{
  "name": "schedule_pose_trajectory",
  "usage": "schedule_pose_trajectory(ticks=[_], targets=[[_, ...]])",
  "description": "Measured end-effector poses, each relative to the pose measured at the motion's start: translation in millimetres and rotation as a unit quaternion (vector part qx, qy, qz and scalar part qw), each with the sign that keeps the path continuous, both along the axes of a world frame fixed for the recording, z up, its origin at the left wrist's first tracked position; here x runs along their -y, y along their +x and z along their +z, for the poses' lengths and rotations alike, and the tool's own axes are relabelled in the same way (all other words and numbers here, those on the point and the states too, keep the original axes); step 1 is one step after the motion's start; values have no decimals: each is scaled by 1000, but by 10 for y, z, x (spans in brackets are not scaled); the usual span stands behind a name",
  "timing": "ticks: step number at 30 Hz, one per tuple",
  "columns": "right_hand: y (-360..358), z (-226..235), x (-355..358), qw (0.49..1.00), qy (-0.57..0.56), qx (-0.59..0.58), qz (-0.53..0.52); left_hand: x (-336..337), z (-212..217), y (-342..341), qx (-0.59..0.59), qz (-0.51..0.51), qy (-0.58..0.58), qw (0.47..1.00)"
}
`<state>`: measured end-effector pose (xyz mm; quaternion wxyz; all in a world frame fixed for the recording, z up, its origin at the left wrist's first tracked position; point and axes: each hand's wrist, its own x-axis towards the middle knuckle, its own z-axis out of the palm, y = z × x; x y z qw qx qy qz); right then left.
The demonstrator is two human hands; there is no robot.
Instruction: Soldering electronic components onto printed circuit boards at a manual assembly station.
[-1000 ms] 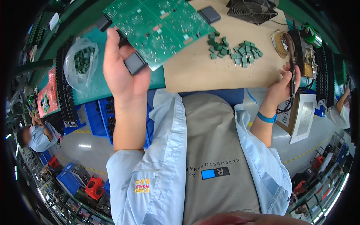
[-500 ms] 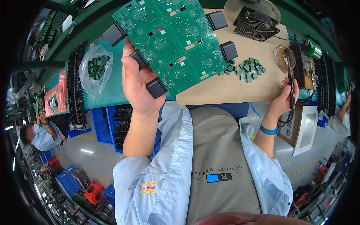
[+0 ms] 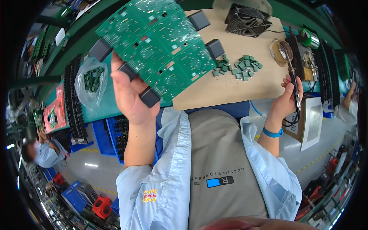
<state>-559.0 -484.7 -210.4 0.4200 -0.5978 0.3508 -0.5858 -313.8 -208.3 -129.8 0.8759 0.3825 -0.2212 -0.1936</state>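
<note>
My left hand [image 3: 132, 97] is closed on the near left edge of a large green circuit board panel [image 3: 153, 50], held tilted above the bench. Black rectangular blocks stick out along two of the panel's edges; one black block [image 3: 149, 97] is by my palm. At the right, my right hand [image 3: 285, 100] is wrapped round the dark handle of a soldering iron [image 3: 294, 82]. Its tip end reaches a round, stained dish [image 3: 278, 51] on the brown board; whether the tip touches the dish's contents I cannot tell. Small green square pieces [image 3: 244, 67] lie in a loose heap between the panel and the iron.
A black fan [image 3: 248, 21] stands at the back. A solder wire spool [image 3: 309, 38] sits at the far right. A clear bag [image 3: 92, 78] of green pieces and black strips [image 3: 73, 99] lie left. Blue bins [image 3: 102, 138] stand below the bench; co-workers sit at both sides.
The view has shifted, moving most things left in the picture. The soldering iron now leans further left, its tip end over the dish. The panel remains in my left hand, slightly turned.
</note>
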Motion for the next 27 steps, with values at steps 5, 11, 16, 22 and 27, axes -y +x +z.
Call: schedule_pose_trajectory(ticks=[5, 11, 16, 22, 27], targets=[[-47, 74, -71, 994, -17, 83, 72, -5, -29, 14, 2, -12, -3, 1000], [-25, 205, -365, 981, -53, 122, 144, 95, -44, -72, 18, 29, 69, 997], [170, 301, -767, 957, -50, 149, 242, 310, -125, -230, 44, 23, 94, 994], [327, 372, -885, 921, -133, 48, 364, 525, -216, -339, 56, -8, 83, 995], [369, 356, -924, 909, -138, 44, 390, 582, -215, -411, 66, -21, 105, 992]])
